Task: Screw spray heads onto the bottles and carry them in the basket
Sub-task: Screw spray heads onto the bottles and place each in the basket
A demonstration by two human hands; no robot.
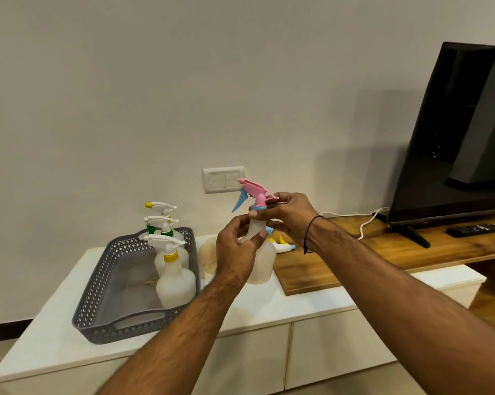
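A white cabinet top (269, 306) stands against a plain wall. At its left sits a grey basket (103, 283) holding 3 capped bottles (175, 283). The left hand (236, 249) grips a translucent bottle (262, 260); the right hand (290, 216) pinches its pink spray head (255, 192). Rightward, a wooden shelf (383, 252) carries a television (454, 132) near the frame's edge.

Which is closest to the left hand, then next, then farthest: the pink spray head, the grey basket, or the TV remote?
1. Pink spray head: just above the left hand, on the bottle it holds.
2. Grey basket: to the left, on the white cabinet.
3. TV remote: far right, on the wooden shelf.
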